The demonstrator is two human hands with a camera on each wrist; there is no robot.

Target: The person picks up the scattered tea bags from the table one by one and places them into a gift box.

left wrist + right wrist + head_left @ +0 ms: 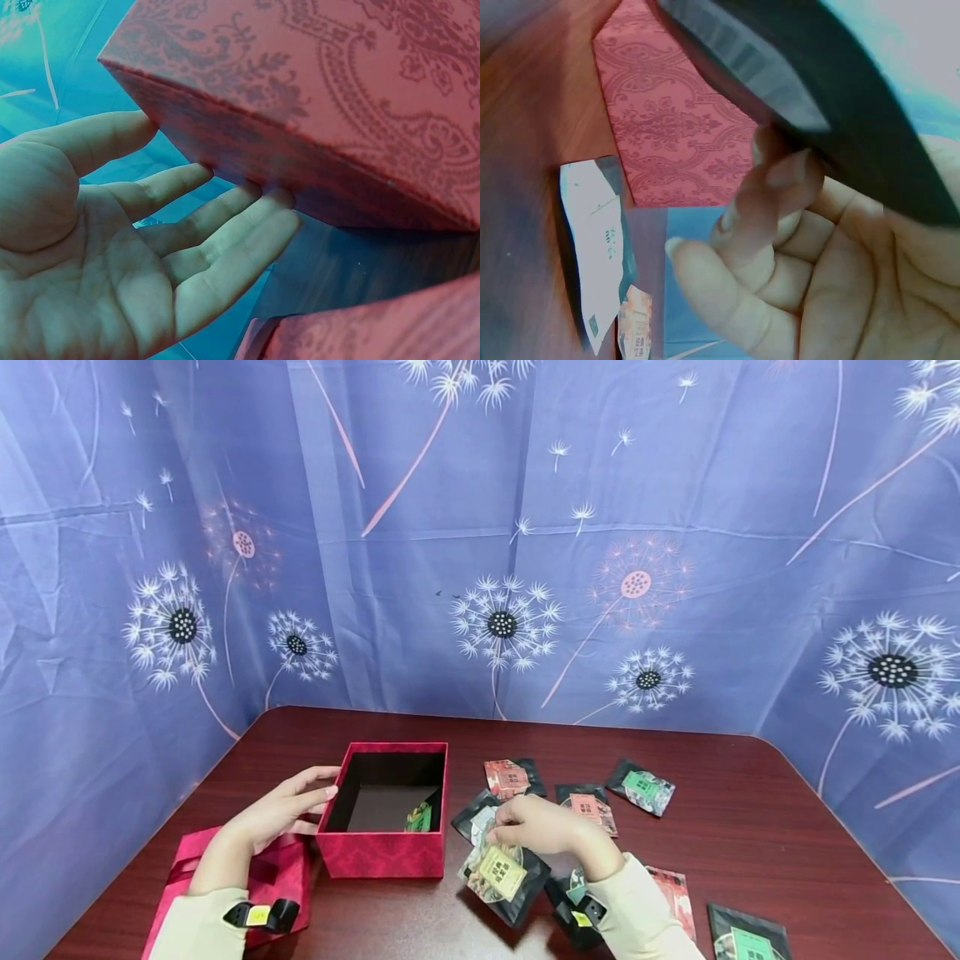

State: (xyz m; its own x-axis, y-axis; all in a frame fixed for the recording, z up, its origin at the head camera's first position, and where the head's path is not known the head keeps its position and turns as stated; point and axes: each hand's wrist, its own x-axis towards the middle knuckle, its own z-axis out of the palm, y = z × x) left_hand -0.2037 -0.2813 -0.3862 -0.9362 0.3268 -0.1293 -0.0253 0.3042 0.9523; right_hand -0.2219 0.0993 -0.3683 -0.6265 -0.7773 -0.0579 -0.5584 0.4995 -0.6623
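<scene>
A red patterned box (382, 856) with a dark inside stands uncovered on the table, a green-labelled sachet (420, 817) lying in its right corner. My left hand (281, 810) is at the box's left wall. In the left wrist view, the fingers of that hand (112, 247) reach out against the box's lower edge. To the right of the box, my right hand (547, 827) pinches a black sachet with a yellow label (501, 872) by its upper end. The right wrist view shows this sachet (855, 97) from its dark back, above the curled fingers.
A red lid (281, 881) lies under the left forearm. Around the right hand are red-labelled sachets (510, 778) (588, 810), a green-labelled sachet (642, 787) farther back, and another green-labelled sachet (748, 937) near the front. A dandelion-print curtain (405, 610) hangs behind the table.
</scene>
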